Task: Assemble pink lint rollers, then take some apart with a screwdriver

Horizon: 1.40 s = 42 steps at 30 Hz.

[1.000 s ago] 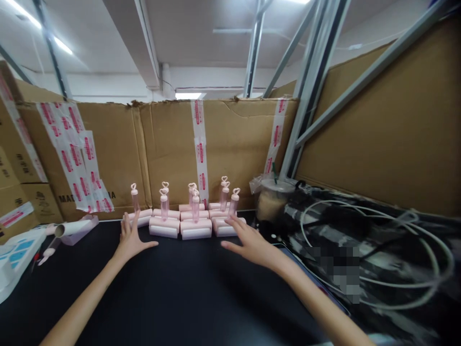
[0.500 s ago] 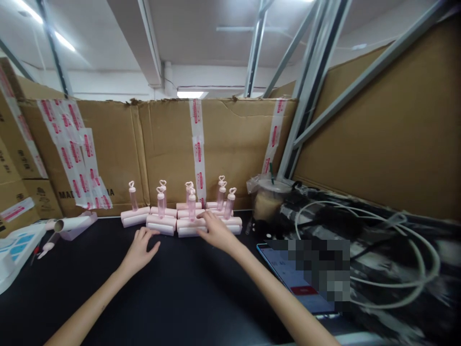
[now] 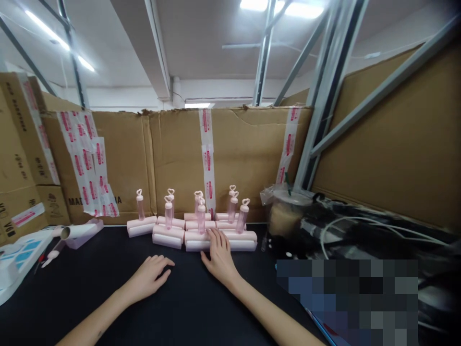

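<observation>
As we are facing the back edge of the black desk [image 3: 187, 312], a group of pink rollers [image 3: 167, 237] is lying along the middle of that edge, just before the cardboard wall [image 3: 176, 158], with clear pink handles [image 3: 140, 206] topped by heart-shaped loops standing upright among them. The rollers are sitting close together in short rows, and the leftmost one [image 3: 141, 226] is lying at a slant. We are holding our right hand [image 3: 220, 259] partly open, its fingers reaching over the front rollers near the centre and its thumb standing apart on the near side; we are not able to tell how firmly the fingertips are touching. Our left hand [image 3: 149, 276] is hanging loosely half open over the desk, near the front row, with nothing showing in its grasp. Toward the back left corner we are seeing a white tube [image 3: 81, 230], a loose pink handle [image 3: 54, 253] and, at the left edge, a white and blue tray [image 3: 25, 259]. Toward the back right corner a lidded drink cup [image 3: 286, 216] is standing beside a dark, blurred heap with a pale cable [image 3: 336, 221], while pixelation is hiding most of a blue-edged device [image 3: 320, 322] at the right edge.
</observation>
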Each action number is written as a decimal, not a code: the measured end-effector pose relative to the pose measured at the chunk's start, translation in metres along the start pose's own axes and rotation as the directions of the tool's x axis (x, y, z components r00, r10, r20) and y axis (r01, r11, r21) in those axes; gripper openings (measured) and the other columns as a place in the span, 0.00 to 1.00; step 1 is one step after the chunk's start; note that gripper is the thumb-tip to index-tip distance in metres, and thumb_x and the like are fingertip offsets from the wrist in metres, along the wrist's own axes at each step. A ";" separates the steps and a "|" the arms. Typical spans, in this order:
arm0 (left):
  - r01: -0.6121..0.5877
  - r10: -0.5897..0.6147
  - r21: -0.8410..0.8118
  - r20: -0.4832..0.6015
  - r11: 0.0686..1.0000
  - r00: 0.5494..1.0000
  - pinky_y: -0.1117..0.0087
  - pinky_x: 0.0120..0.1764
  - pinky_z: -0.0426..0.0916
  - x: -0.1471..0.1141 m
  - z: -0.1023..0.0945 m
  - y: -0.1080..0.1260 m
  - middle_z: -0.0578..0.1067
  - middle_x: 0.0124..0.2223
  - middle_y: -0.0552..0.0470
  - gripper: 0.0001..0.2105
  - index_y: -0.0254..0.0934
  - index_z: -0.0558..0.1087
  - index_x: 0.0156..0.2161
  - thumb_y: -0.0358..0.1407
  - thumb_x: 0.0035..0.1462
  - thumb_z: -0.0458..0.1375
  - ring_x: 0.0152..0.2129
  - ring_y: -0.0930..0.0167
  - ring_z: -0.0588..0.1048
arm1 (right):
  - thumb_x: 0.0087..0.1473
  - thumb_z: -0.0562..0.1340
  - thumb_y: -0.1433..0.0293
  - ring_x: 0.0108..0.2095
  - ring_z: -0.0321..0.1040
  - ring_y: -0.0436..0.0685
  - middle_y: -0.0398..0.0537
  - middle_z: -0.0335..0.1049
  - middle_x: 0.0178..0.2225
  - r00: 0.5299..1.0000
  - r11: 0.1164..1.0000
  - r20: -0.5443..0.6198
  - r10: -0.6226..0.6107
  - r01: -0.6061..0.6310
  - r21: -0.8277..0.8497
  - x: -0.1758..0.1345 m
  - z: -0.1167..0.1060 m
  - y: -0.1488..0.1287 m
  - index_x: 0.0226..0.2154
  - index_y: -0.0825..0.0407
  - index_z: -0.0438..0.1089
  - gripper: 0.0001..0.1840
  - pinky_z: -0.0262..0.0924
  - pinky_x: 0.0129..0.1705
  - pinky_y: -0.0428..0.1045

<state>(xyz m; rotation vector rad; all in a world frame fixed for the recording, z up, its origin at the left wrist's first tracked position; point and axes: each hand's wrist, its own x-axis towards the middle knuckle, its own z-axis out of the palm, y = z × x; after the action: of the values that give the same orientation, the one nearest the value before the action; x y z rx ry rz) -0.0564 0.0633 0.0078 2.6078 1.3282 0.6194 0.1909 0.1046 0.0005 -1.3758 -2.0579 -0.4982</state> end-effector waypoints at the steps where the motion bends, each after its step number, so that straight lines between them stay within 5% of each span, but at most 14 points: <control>1: -0.002 0.002 -0.012 0.002 1.000 1.000 0.67 0.38 0.60 0.000 0.001 -0.002 0.72 0.37 0.52 0.13 0.43 0.68 0.45 0.37 0.58 0.46 0.33 0.68 0.70 | 0.48 0.54 0.69 0.57 0.44 0.67 0.64 0.54 0.54 1.000 1.000 -0.002 0.002 -0.002 -0.007 0.000 0.001 0.000 0.54 0.63 0.52 0.31 0.41 0.56 0.60; 9: 0.052 -0.045 -0.207 0.040 0.977 0.998 0.66 0.41 0.58 -0.001 0.005 -0.013 0.72 0.36 0.52 0.13 0.44 0.70 0.44 0.41 0.56 0.48 0.33 0.67 0.68 | 0.51 0.56 0.56 0.51 0.53 0.66 0.60 0.60 0.49 0.997 1.000 0.074 0.002 0.000 -0.030 0.005 -0.013 0.003 0.52 0.57 0.56 0.31 0.43 0.54 0.60; 13: 0.216 -0.234 -0.552 0.038 0.806 0.971 0.68 0.38 0.59 0.004 0.006 -0.012 0.68 0.26 0.56 0.14 0.40 0.73 0.38 0.45 0.48 0.57 0.27 0.69 0.65 | 0.49 0.58 0.52 0.45 0.60 0.65 0.58 0.66 0.42 0.992 0.999 0.119 -0.048 0.048 0.003 0.010 -0.030 0.004 0.41 0.55 0.63 0.25 0.50 0.47 0.57; 17: 0.271 -0.320 -0.683 0.058 0.678 0.946 0.70 0.30 0.61 0.010 0.005 0.000 0.69 0.25 0.54 0.22 0.35 0.67 0.39 0.53 0.52 0.49 0.24 0.71 0.68 | 0.44 0.62 0.51 0.38 0.64 0.62 0.52 0.71 0.34 0.984 0.990 0.116 -0.134 0.127 0.066 0.011 -0.049 -0.010 0.36 0.53 0.65 0.24 0.52 0.43 0.55; 20: 0.296 -0.294 -0.825 0.166 0.482 0.941 0.69 0.27 0.63 0.008 0.000 0.020 0.75 0.32 0.44 0.33 0.33 0.64 0.43 0.60 0.52 0.36 0.25 0.68 0.72 | 0.51 0.59 0.55 0.44 0.63 0.62 0.55 0.70 0.42 0.973 0.970 0.034 -0.227 0.223 0.095 0.006 -0.059 -0.029 0.42 0.54 0.65 0.22 0.50 0.46 0.55; 23: 0.312 -0.123 -0.950 0.308 0.011 0.943 0.66 0.33 0.66 0.003 -0.007 0.039 0.74 0.41 0.36 0.38 0.30 0.65 0.44 0.64 0.47 0.37 0.33 0.64 0.74 | 0.58 0.52 0.67 0.50 0.58 0.62 0.55 0.64 0.51 0.916 0.910 -0.051 -0.398 0.401 0.106 0.000 -0.071 -0.042 0.49 0.52 0.62 0.16 0.46 0.50 0.56; 24: 0.313 -0.114 -0.948 0.319 -0.065 0.941 0.66 0.33 0.66 0.001 -0.009 0.042 0.74 0.40 0.37 0.36 0.29 0.66 0.43 0.63 0.48 0.42 0.32 0.65 0.74 | 0.59 0.51 0.69 0.51 0.57 0.61 0.54 0.64 0.52 0.887 0.877 -0.044 -0.460 0.461 0.137 0.000 -0.076 -0.044 0.50 0.51 0.61 0.17 0.46 0.51 0.56; 26: 0.317 -0.178 -0.947 0.321 -0.055 0.930 0.70 0.28 0.66 -0.002 -0.012 0.044 0.76 0.35 0.42 0.25 0.31 0.65 0.42 0.53 0.50 0.53 0.26 0.69 0.74 | 0.57 0.53 0.65 0.50 0.59 0.61 0.54 0.65 0.50 0.840 0.806 0.004 -0.542 0.519 0.285 0.001 -0.087 -0.043 0.52 0.51 0.60 0.20 0.48 0.51 0.55; 29: 0.357 -0.231 -0.934 0.343 0.022 0.911 0.77 0.21 0.64 -0.005 -0.011 0.041 0.75 0.27 0.51 0.18 0.34 0.63 0.42 0.39 0.48 0.61 0.18 0.74 0.72 | 0.52 0.56 0.57 0.47 0.61 0.61 0.55 0.66 0.47 0.915 0.772 0.021 -0.403 0.327 0.545 0.007 -0.096 -0.036 0.50 0.53 0.59 0.25 0.54 0.48 0.54; 31: 0.419 -0.128 -0.908 0.412 0.028 0.902 0.77 0.18 0.64 -0.006 -0.009 0.041 0.74 0.22 0.52 0.19 0.33 0.63 0.43 0.37 0.47 0.61 0.15 0.73 0.71 | 0.53 0.56 0.58 0.47 0.61 0.59 0.56 0.63 0.49 0.974 0.751 0.102 -0.204 0.089 0.654 0.009 -0.095 -0.032 0.51 0.53 0.57 0.26 0.57 0.45 0.53; 33: 0.492 0.032 -0.871 0.492 0.020 0.870 0.74 0.17 0.66 -0.009 -0.007 0.044 0.73 0.20 0.51 0.18 0.32 0.63 0.43 0.37 0.47 0.60 0.14 0.71 0.72 | 0.54 0.56 0.57 0.42 0.64 0.57 0.55 0.63 0.48 0.938 0.691 0.314 -0.147 -0.130 0.711 0.008 -0.090 -0.032 0.55 0.52 0.52 0.30 0.60 0.41 0.51; 35: 0.546 0.165 -0.838 0.538 0.002 0.826 0.73 0.18 0.68 -0.012 -0.008 0.050 0.75 0.22 0.48 0.18 0.33 0.63 0.44 0.36 0.49 0.59 0.17 0.70 0.74 | 0.53 0.56 0.55 0.36 0.65 0.54 0.51 0.67 0.42 0.823 0.630 0.510 -0.250 -0.262 0.731 0.007 -0.085 -0.033 0.57 0.52 0.49 0.33 0.61 0.36 0.48; 38: 0.615 0.258 -0.789 0.598 0.018 0.759 0.74 0.19 0.69 -0.016 -0.015 0.054 0.76 0.28 0.44 0.16 0.32 0.66 0.44 0.33 0.49 0.59 0.21 0.70 0.75 | 0.55 0.55 0.56 0.34 0.65 0.52 0.46 0.68 0.36 0.708 0.549 0.578 -0.406 -0.316 0.774 0.009 -0.087 -0.031 0.56 0.51 0.54 0.30 0.60 0.35 0.46; 42: 0.612 0.251 -0.790 0.602 0.044 0.758 0.72 0.21 0.71 -0.018 -0.028 0.046 0.75 0.29 0.44 0.12 0.29 0.70 0.39 0.30 0.47 0.60 0.22 0.70 0.74 | 0.56 0.54 0.58 0.44 0.64 0.56 0.48 0.67 0.44 0.772 0.459 0.507 -0.382 -0.318 0.830 0.022 -0.098 -0.017 0.54 0.49 0.58 0.25 0.57 0.46 0.51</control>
<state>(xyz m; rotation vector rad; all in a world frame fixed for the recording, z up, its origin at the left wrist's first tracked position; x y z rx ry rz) -0.0440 0.0201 0.0426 1.1060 0.5226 0.3130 0.1967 0.0536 0.0888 -0.8125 -2.2416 1.1605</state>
